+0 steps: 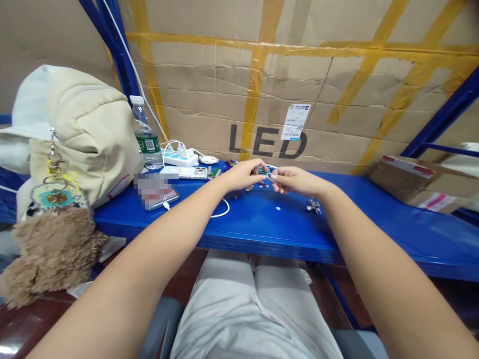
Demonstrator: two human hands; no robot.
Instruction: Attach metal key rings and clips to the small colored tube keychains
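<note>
My left hand (247, 173) and my right hand (290, 179) meet above the blue table, fingertips almost touching. My right thumb and fingers pinch a thin white curved piece (268, 176), which reaches toward my left fingertips. A small green bit shows by my left fingers, which are closed; whether they grip the same piece is too small to tell. Under my left hand lie small brownish bits (249, 188). A shiny metallic cluster (313, 206) rests near my right wrist, and a small white disc (278, 208) lies on the tabletop between my forearms.
On the blue table (262, 227), a phone (160, 198) on a cable, a white phone (187, 172), a power strip (179, 158) and a bottle (147, 144) stand left. A cream bag (86, 124) with a plush charm (56, 249) bulges there. A cardboard box (419, 184) sits right.
</note>
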